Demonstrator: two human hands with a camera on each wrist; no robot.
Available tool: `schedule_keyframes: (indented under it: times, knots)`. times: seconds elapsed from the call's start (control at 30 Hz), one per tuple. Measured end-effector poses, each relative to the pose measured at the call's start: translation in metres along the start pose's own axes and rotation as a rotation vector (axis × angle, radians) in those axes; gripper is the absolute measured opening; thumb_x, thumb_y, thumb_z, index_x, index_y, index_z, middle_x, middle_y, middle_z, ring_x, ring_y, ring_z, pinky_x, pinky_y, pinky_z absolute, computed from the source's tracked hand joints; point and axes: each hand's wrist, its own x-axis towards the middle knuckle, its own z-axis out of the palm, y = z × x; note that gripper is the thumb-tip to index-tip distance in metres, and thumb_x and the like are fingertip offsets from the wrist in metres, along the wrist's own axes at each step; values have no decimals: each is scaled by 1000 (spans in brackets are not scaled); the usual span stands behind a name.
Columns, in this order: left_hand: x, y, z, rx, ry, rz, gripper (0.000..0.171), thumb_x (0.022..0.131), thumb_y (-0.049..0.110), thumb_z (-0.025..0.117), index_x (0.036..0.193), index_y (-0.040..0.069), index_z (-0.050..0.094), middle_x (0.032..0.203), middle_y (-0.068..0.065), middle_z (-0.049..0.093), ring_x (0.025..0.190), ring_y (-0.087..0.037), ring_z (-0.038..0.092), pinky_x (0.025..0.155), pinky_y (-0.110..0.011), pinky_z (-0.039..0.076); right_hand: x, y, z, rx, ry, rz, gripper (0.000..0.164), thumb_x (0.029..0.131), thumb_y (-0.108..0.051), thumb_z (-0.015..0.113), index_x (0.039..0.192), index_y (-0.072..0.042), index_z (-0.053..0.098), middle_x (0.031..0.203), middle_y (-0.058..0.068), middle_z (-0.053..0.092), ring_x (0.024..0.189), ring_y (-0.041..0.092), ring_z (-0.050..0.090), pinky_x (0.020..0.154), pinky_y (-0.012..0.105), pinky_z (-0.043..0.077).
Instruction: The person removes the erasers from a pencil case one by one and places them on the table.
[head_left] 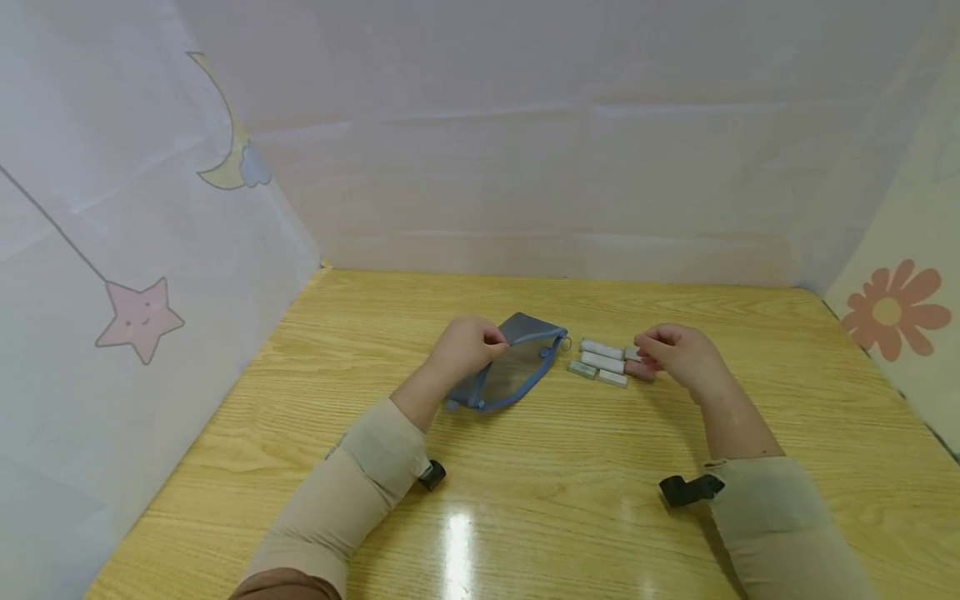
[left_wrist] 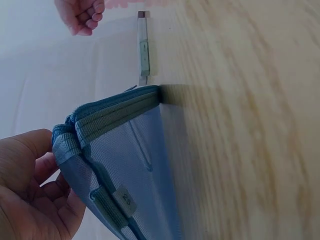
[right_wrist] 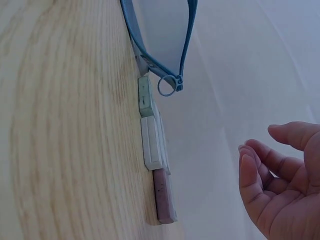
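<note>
My left hand [head_left: 468, 348] pinches the upper edge of a blue mesh zipper pouch [left_wrist: 145, 150] between thumb and fingers. The pouch stands on the table with its mouth spread apart; a small ring [right_wrist: 159, 86] hangs at its right corner. Just right of it lie several small rectangular blocks in rows: whitish ones [head_left: 602, 362], a green one [right_wrist: 145, 97] and a mauve one [right_wrist: 164, 196]. Above the right end of these blocks is my right hand [head_left: 682, 357], holding nothing. Its fingers are loosely bent, with the thumb apart from them in the right wrist view.
The wood-grain table [head_left: 525, 500] reaches back to a pale cloth wall [head_left: 525, 192]. Side cloths carry a star [head_left: 138, 321], a moon and a flower [head_left: 888, 310]. A small black camera mount [head_left: 686, 491] sticks out from each sleeve.
</note>
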Motion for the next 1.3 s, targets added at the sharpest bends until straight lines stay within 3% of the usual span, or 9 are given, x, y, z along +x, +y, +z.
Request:
schedule_keyframes:
  times: [0.3, 0.63, 1.03, 1.3]
  knots:
    - [2, 1, 15, 75, -53, 15, 12, 85, 26, 65, 85, 18, 73, 82, 10, 65, 73, -8, 56, 67, -25, 46, -2, -5, -1, 33, -2, -13, 48, 94, -44, 44, 111, -1, 56, 109, 24, 55, 94, 34, 56, 87, 48, 42]
    - [1, 9, 25, 177, -116, 38, 9, 84, 28, 65, 82, 21, 71, 77, 12, 64, 69, -6, 54, 65, -25, 45, -1, -6, 2, 36, -7, -26, 46, 94, -43, 45, 108, -1, 58, 101, 18, 58, 88, 31, 58, 84, 46, 44]
    - [-4, 15, 30, 342, -218, 61, 12, 83, 28, 67, 92, 21, 71, 92, 9, 65, 82, -9, 58, 74, -28, 46, -1, -3, 6, 71, -13, -24, 48, 94, -43, 45, 110, 2, 56, 107, 24, 55, 88, 31, 59, 83, 47, 44]
    - [-3, 14, 31, 337, -302, 72, 14, 82, 30, 67, 91, 19, 69, 92, 8, 64, 80, -9, 55, 73, -28, 46, 0, -4, 4, 78, -35, -11, 48, 94, -42, 45, 112, 2, 55, 107, 23, 55, 90, 31, 60, 85, 48, 43]
